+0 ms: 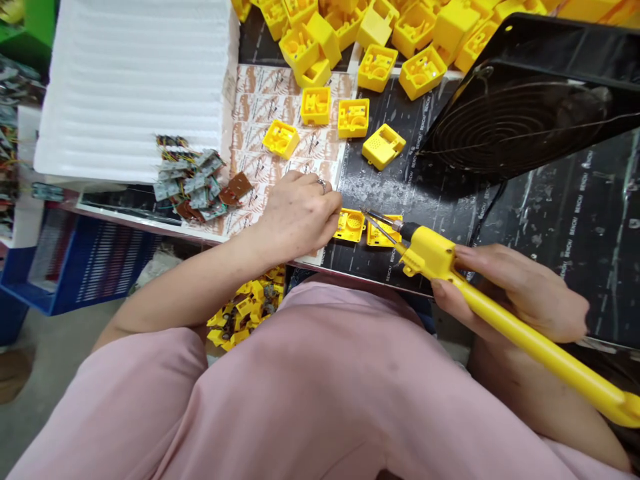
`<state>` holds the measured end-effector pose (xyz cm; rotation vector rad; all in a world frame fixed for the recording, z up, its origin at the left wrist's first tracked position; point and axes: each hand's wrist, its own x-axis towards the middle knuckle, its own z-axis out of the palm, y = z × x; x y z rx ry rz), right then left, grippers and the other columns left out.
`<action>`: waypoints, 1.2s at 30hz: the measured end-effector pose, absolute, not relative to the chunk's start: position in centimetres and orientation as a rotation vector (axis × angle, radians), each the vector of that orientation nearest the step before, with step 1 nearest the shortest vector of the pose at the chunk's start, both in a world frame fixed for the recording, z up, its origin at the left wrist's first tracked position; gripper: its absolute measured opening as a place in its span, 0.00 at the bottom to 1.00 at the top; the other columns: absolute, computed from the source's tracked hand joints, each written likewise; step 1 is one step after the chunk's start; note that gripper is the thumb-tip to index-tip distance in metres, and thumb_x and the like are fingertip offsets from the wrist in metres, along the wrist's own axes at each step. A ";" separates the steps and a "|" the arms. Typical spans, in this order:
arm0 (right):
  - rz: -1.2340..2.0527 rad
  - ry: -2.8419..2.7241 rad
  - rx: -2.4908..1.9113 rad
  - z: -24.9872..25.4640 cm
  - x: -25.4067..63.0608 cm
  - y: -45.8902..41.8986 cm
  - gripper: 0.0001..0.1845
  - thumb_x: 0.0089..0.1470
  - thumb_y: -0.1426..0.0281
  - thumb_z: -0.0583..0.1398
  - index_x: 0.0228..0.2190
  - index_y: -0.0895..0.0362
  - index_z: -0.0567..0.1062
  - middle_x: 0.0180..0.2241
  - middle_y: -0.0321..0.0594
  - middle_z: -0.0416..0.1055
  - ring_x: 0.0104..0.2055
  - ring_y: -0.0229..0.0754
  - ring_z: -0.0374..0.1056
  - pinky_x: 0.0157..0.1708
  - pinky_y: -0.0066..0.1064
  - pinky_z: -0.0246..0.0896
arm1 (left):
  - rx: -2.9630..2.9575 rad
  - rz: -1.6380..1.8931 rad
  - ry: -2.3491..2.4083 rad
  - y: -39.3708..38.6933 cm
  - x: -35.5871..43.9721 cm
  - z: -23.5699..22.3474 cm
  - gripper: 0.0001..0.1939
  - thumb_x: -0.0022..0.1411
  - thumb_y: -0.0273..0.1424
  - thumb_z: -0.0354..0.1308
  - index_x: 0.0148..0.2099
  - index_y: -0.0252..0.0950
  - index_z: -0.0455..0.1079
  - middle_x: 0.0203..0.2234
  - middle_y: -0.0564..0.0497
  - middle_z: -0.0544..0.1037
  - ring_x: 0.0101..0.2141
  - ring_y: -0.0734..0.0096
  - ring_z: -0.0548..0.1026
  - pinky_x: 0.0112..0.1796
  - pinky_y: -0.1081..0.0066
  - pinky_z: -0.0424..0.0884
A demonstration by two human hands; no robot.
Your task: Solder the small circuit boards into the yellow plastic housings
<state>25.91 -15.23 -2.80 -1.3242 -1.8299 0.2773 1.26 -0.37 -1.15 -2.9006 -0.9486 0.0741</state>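
A: Where does the work stand?

B: Two yellow cases lie open near the bench's front edge, the left case (pixel 351 225) beside the left hand (pixel 303 217), the right case (pixel 375 237) under the thin rods of a yellow tool (pixel 433 252). Work on this pair looks under way, not finished

A: And the hands?

B: The right hand (pixel 525 290) is closed round the tool's handle. The left is half curled over the left case's edge; whether it grips anything, nobody could tell

A: What seems left?

B: Probably plenty: a few single cases beyond the hands, a heap of cases (pixel 375 23) behind them, and loose circuit boards (pixel 193 183) by the white foam (pixel 140 87). Which cases are finished cannot be judged

A: What is hard to see?

B: The left fingertips are hidden, the tool's tip contact is unclear, its far end is cut off, and the small parts inside the cases blur together
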 end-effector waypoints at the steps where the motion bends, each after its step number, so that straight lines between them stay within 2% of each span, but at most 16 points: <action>1: 0.221 -1.835 -1.291 -2.8 25.7 -15.1 0.24 0.55 0.71 0.67 0.53 0.50 0.73 0.34 0.39 0.79 0.31 0.43 0.76 0.29 0.30 0.74 | -2.900 0.072 -0.944 -0.4 1.2 -1.2 0.17 0.65 0.31 0.47 0.33 0.34 0.77 0.26 0.45 0.79 0.33 0.59 0.75 0.33 0.62 0.64; 5: 0.165 -1.823 -1.294 -2.9 25.0 -15.0 0.29 0.50 0.75 0.69 0.54 0.51 0.73 0.35 0.39 0.79 0.31 0.42 0.76 0.29 0.31 0.75 | -2.942 0.035 -0.927 -0.3 0.8 -1.3 0.16 0.66 0.32 0.48 0.34 0.34 0.77 0.27 0.46 0.79 0.33 0.60 0.75 0.32 0.63 0.66; 9: 0.197 -1.697 -1.366 -3.5 24.9 -15.6 0.33 0.50 0.73 0.70 0.57 0.46 0.71 0.37 0.37 0.79 0.31 0.45 0.76 0.29 0.37 0.75 | -3.087 -0.196 -0.961 -0.2 -0.2 -1.4 0.16 0.69 0.33 0.49 0.37 0.36 0.77 0.35 0.45 0.81 0.40 0.61 0.76 0.43 0.60 0.70; 12: 0.257 -1.647 -1.278 -3.7 25.0 -15.6 0.32 0.49 0.75 0.70 0.55 0.47 0.73 0.36 0.38 0.79 0.32 0.45 0.75 0.27 0.38 0.74 | -3.149 -0.318 -0.969 -0.6 -0.9 -1.7 0.12 0.68 0.34 0.52 0.36 0.40 0.76 0.41 0.48 0.81 0.48 0.61 0.73 0.55 0.54 0.64; 15: 0.364 -1.729 -1.160 -3.4 25.1 -15.2 0.26 0.50 0.77 0.69 0.51 0.51 0.75 0.32 0.39 0.77 0.31 0.44 0.75 0.26 0.35 0.75 | -3.157 -0.255 -0.994 -1.2 -1.0 -2.0 0.10 0.66 0.32 0.53 0.35 0.42 0.75 0.43 0.51 0.80 0.52 0.59 0.71 0.60 0.48 0.57; 20: 0.416 -1.857 -1.113 -2.8 25.3 -14.8 0.07 0.59 0.69 0.65 0.40 0.51 0.74 0.28 0.37 0.74 0.29 0.39 0.73 0.26 0.30 0.73 | -3.154 -0.186 -1.024 -1.2 -0.2 -2.0 0.09 0.63 0.31 0.54 0.33 0.38 0.75 0.44 0.48 0.78 0.51 0.54 0.69 0.56 0.47 0.61; 22: 0.414 -1.904 -1.128 -2.6 25.3 -14.7 0.04 0.60 0.68 0.64 0.37 0.53 0.73 0.28 0.39 0.74 0.30 0.38 0.73 0.28 0.29 0.73 | -3.158 -0.142 -1.010 -0.9 0.2 -1.8 0.09 0.62 0.31 0.54 0.33 0.37 0.75 0.43 0.47 0.78 0.50 0.54 0.69 0.54 0.47 0.62; 28: 0.278 -2.113 -1.087 -1.6 24.9 -13.4 0.08 0.62 0.67 0.62 0.30 0.55 0.72 0.25 0.39 0.74 0.27 0.35 0.72 0.27 0.25 0.72 | -3.203 -0.010 -0.970 -0.1 0.9 -1.5 0.09 0.58 0.31 0.55 0.31 0.37 0.76 0.39 0.46 0.78 0.48 0.53 0.68 0.54 0.46 0.62; 30: 0.272 -2.151 -1.003 -1.2 24.7 -12.8 0.07 0.57 0.72 0.66 0.31 0.56 0.72 0.26 0.40 0.75 0.27 0.35 0.72 0.27 0.25 0.72 | -3.201 0.010 -0.974 0.0 1.0 -1.5 0.08 0.56 0.31 0.55 0.30 0.37 0.76 0.38 0.47 0.78 0.48 0.53 0.68 0.53 0.47 0.62; 33: 0.299 -2.141 -0.904 -0.6 24.8 -12.6 0.12 0.50 0.77 0.70 0.34 0.59 0.73 0.28 0.43 0.76 0.29 0.38 0.73 0.28 0.29 0.72 | -3.195 0.029 -0.969 0.1 1.2 -1.4 0.08 0.55 0.31 0.56 0.29 0.37 0.75 0.37 0.47 0.77 0.47 0.54 0.68 0.52 0.48 0.62; 34: 0.313 -2.152 -0.904 -0.4 24.9 -12.7 0.12 0.50 0.77 0.70 0.34 0.58 0.73 0.29 0.43 0.76 0.29 0.39 0.72 0.29 0.30 0.72 | -3.197 0.034 -0.967 0.2 1.2 -1.4 0.08 0.55 0.31 0.56 0.29 0.37 0.75 0.37 0.47 0.78 0.47 0.54 0.68 0.52 0.49 0.62; 36: 0.329 -2.179 -0.986 -0.2 25.3 -13.3 0.07 0.55 0.72 0.67 0.33 0.56 0.73 0.29 0.41 0.76 0.29 0.37 0.72 0.31 0.29 0.71 | -3.210 0.050 -0.964 0.2 1.3 -1.4 0.09 0.56 0.31 0.55 0.29 0.36 0.76 0.38 0.47 0.78 0.47 0.54 0.68 0.52 0.49 0.63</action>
